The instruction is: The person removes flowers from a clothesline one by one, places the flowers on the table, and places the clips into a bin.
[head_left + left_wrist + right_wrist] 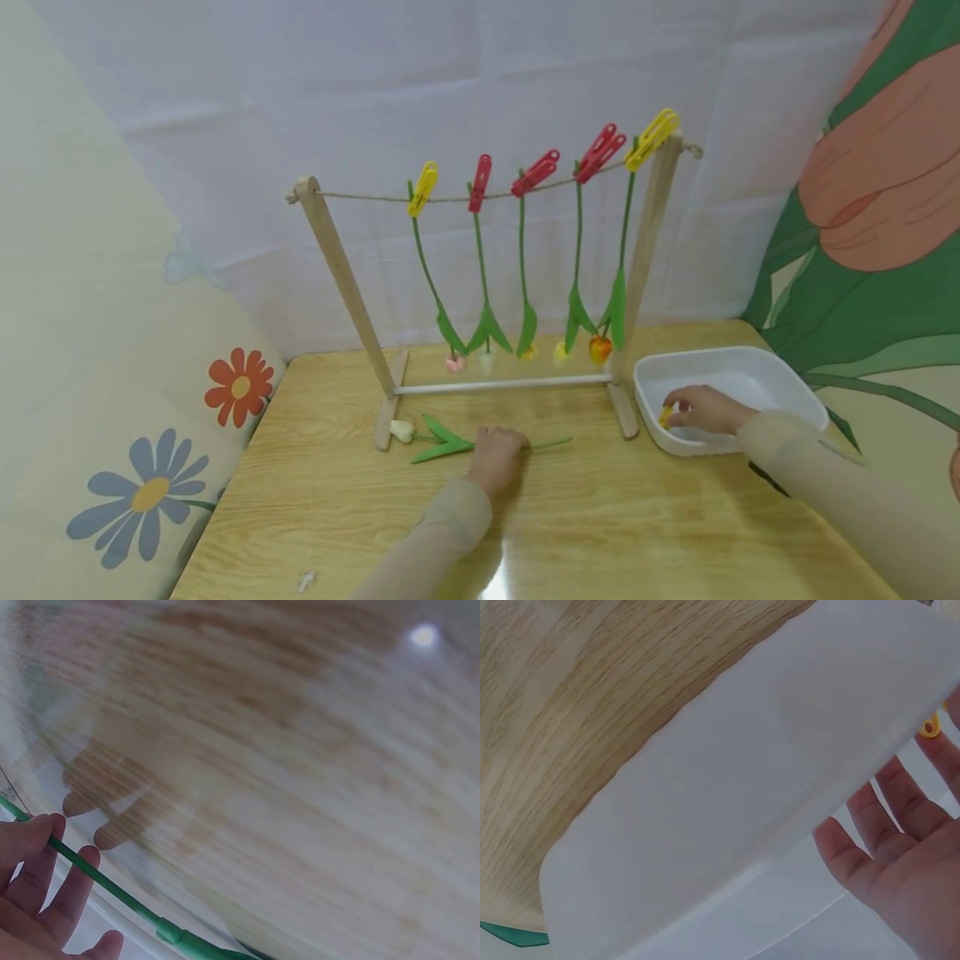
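Note:
An artificial white tulip with green leaves lies on the table in front of the wooden rack. My left hand pinches its green stem between thumb and fingers, as the left wrist view shows. Over at the right, my right hand reaches into a white plastic basin. Its thumb and index finger pinch a yellow clothespin, partly hidden behind the basin's wall in the right wrist view.
A wooden rack carries a string with several artificial tulips hanging upside down from red clothespins and yellow clothespins. A white bar joins its feet. A small white scrap lies at the table's front left.

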`<state>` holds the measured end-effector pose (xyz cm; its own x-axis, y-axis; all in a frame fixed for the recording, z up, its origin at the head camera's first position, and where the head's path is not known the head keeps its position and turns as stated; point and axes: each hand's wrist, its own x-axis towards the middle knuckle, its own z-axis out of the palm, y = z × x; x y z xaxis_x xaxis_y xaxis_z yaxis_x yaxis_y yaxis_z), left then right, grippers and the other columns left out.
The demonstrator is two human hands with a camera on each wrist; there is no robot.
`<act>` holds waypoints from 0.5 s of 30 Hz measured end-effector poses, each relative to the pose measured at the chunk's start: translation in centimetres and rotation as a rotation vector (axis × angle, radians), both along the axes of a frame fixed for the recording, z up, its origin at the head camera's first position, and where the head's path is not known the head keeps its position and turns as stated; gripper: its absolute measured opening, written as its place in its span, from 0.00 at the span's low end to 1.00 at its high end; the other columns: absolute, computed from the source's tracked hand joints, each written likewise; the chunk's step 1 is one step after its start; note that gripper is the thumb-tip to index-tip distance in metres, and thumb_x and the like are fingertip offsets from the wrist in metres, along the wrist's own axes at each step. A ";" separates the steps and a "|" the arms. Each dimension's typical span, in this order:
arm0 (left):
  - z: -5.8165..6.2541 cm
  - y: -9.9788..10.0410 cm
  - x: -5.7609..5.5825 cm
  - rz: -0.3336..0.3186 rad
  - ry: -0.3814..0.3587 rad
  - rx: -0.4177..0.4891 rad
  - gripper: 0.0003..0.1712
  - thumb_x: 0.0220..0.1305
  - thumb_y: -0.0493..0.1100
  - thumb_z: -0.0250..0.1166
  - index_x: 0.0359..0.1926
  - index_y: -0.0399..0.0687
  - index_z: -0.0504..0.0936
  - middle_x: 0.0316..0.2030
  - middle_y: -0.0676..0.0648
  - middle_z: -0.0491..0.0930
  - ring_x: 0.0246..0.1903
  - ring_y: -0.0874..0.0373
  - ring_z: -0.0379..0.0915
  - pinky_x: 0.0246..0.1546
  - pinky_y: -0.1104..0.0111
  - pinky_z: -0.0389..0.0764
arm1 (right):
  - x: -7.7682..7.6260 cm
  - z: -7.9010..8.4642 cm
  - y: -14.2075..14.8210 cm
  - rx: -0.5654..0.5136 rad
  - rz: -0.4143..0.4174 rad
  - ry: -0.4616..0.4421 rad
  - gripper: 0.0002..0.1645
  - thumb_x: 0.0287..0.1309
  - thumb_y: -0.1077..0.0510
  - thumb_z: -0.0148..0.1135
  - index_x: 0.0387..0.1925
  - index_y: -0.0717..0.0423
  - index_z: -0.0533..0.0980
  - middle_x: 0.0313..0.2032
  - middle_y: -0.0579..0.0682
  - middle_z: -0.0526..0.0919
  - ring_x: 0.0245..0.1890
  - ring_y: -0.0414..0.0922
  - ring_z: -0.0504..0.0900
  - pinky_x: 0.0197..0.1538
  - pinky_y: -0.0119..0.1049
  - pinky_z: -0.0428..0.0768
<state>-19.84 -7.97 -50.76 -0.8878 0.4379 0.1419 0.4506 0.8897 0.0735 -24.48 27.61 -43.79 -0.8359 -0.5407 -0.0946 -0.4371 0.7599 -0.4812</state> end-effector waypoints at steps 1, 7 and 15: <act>0.0 0.0 0.0 0.001 0.002 -0.006 0.16 0.52 0.32 0.65 0.40 0.56 0.87 0.38 0.54 0.85 0.37 0.57 0.79 0.43 0.58 0.75 | -0.1 -0.2 0.1 0.001 -0.005 -0.013 0.16 0.53 0.61 0.70 0.37 0.70 0.78 0.29 0.50 0.79 0.29 0.43 0.75 0.33 0.39 0.75; -0.3 0.2 -0.1 0.011 0.020 -0.019 0.16 0.50 0.32 0.67 0.38 0.56 0.87 0.36 0.53 0.84 0.36 0.56 0.78 0.46 0.53 0.75 | -1.0 -1.1 1.4 0.038 -0.069 -0.119 0.17 0.55 0.60 0.69 0.41 0.71 0.79 0.35 0.57 0.82 0.36 0.51 0.79 0.42 0.47 0.78; -0.7 0.4 -0.2 0.022 0.018 -0.038 0.15 0.50 0.32 0.67 0.37 0.56 0.87 0.36 0.52 0.83 0.38 0.54 0.78 0.48 0.46 0.74 | -1.5 -1.3 2.5 0.125 -0.120 -0.222 0.17 0.56 0.60 0.68 0.43 0.71 0.79 0.36 0.57 0.82 0.38 0.53 0.78 0.44 0.52 0.77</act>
<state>-20.00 -7.56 -51.44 -0.8946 0.4240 0.1415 0.4321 0.9012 0.0317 -25.97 30.06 -45.06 -0.8447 -0.4116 -0.3421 -0.2344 0.8592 -0.4548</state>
